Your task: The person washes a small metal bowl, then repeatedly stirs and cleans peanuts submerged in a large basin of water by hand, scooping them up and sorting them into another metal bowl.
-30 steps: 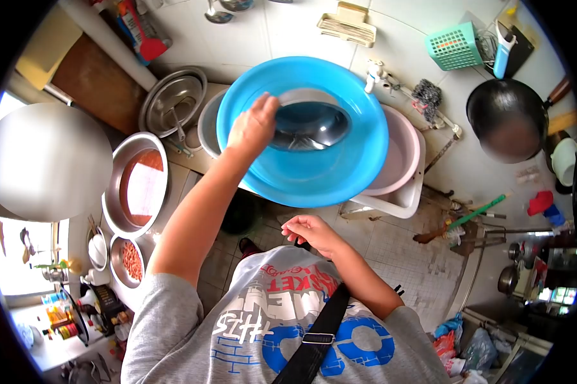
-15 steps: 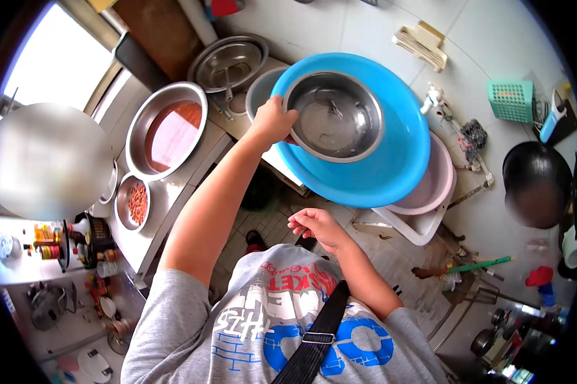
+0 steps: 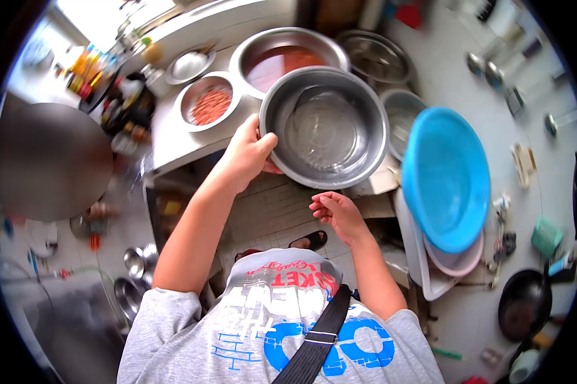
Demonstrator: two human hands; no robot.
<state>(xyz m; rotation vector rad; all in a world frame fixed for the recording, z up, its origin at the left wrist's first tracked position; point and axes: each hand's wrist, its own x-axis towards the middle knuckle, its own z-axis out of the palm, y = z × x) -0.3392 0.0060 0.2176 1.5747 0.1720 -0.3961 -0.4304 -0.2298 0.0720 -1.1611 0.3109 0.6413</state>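
Observation:
My left hand [image 3: 250, 150] grips the rim of a metal bowl [image 3: 327, 128] with its thumb over the near left edge. Clear water lies in the bowl, rippled. Below the bowl hovers my right hand [image 3: 338, 216], apart from it, with fingers loosely bent and nothing in them. Just behind the held bowl, a larger steel basin [image 3: 338, 50] contains reddish liquid and is partly covered by it. To the left of that basin sits a small metal bowl [image 3: 229, 115] of reddish-brown pieces, too small to name surely.
A blue plastic basin [image 3: 445, 179] with water rests at right, over a pink basin [image 3: 461, 264] and a white sink [image 3: 423, 272]. A grey basin [image 3: 400, 105] and a steel pan [image 3: 403, 61] stand behind. Bottles [image 3: 90, 73] crowd the left; a wok [image 3: 525, 304] hangs at right.
My left hand has carried the metal bowl from over the blue basin leftward, to in front of the steel basin. My view has turned left. My right hand stays low and without anything in it.

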